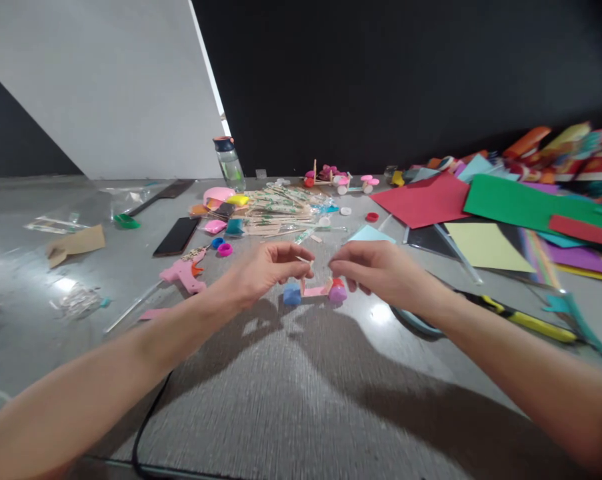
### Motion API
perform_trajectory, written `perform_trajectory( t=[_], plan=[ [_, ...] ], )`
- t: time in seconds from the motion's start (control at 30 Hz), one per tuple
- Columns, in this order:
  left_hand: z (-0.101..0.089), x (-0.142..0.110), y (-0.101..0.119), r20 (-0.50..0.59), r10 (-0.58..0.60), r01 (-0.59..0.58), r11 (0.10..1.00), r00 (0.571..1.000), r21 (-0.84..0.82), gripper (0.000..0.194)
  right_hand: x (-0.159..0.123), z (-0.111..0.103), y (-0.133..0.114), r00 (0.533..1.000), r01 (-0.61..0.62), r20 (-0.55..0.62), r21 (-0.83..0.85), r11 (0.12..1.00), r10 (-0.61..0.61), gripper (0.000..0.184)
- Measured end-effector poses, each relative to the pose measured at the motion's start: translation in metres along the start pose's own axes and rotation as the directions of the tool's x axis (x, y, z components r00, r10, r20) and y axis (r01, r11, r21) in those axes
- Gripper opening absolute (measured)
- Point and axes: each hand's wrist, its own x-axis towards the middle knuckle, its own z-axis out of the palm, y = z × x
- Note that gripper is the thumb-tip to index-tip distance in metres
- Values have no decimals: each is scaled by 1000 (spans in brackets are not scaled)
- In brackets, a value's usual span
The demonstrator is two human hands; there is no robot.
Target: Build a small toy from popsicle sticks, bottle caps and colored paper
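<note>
Just beneath my hands a small craft model stands on the table, with a pink strip (315, 291) in its middle. At its left end is a blue piece (291, 294), and at its right end a purple round piece (337, 292) with some red above it. My left hand (261, 270) is above the blue end, thumb and forefinger pinched together; a tiny pale bit shows at the tips, too small to name. Over the other end, my right hand (373, 267) has its fingers curled and thumb close to the forefinger. What it grips, if anything, is hidden.
Wooden sticks (281, 207) and clay packets lie ahead, with a bottle (229, 163) behind. To the left are a phone (177, 237) and a pink glue gun (183, 275). Coloured sheets (423, 198) and a yellow-black cutter (531, 323) lie right. A black cable (148, 417) crosses the front edge.
</note>
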Motion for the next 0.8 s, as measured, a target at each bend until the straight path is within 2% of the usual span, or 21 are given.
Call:
perform_trajectory(
  t=[0.07,0.13,0.17,0.27,0.4,0.47,0.63,0.8],
  plan=[
    [3,-6,3,-41,-41,33,983,998,-182,24,15,12,-3,997,-40,71,187,982,28,21],
    [3,-9,3,-59,-70,49,951,996,-305,23,25,20,-4,994,-62,102,259,964,36,19],
    [3,-10,2,-60,-74,51,948,995,-315,22,29,23,-5,993,-68,109,272,960,40,18],
    [0,-11,-1,-54,-64,48,967,996,-252,19,35,26,-4,986,-117,152,327,938,70,20],
    [-4,-12,-7,-159,18,-37,992,987,-117,17,41,25,1,971,-200,198,368,908,133,23],
    [-5,-11,-10,-185,19,-34,996,983,-80,19,45,26,5,961,-239,221,366,899,166,25],
    [-5,-7,-20,-37,-76,67,976,996,-209,23,51,27,9,943,-290,253,312,905,215,27],
    [0,-1,-32,82,-123,144,923,989,-356,18,57,24,4,948,-263,241,240,934,205,23]
  ],
)
